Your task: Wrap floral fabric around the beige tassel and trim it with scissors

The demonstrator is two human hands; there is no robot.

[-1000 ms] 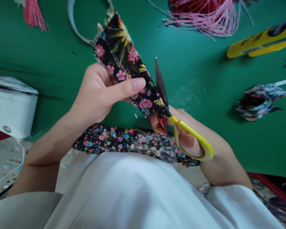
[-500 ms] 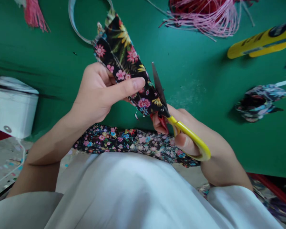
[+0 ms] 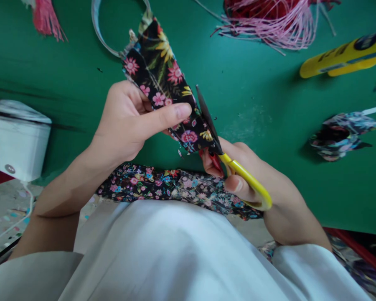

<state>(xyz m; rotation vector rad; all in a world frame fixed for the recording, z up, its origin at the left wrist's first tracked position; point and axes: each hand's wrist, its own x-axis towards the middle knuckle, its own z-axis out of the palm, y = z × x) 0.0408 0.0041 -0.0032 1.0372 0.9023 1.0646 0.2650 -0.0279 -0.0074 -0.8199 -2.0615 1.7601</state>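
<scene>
My left hand [image 3: 134, 117] pinches a black floral fabric strip [image 3: 166, 71], its thumb lying on top and the other fingers underneath. The strip slants from upper left to lower right. In my right hand [image 3: 238, 175] is a pair of scissors [image 3: 247, 175] with yellow and red handles. One dark blade lies along the strip's right edge; the other blade is hidden by the fabric. Another dark floral fabric piece [image 3: 163, 184] lies along the table's near edge, against the light shirt.
On the green table [image 3: 269, 96] lie a pale blue ring-shaped band [image 3: 97, 29], pink cords [image 3: 288, 29], a pink tassel [image 3: 47, 19], a yellow tube-shaped object [image 3: 329, 60] and a bundled floral cloth [image 3: 335, 133]. A white box-shaped device [image 3: 21, 144] with a cable stands at left.
The scissors' handles have drawn closer together, and the visible blade has swung slightly left towards the fabric edge. My left hand and the strip have barely moved.
</scene>
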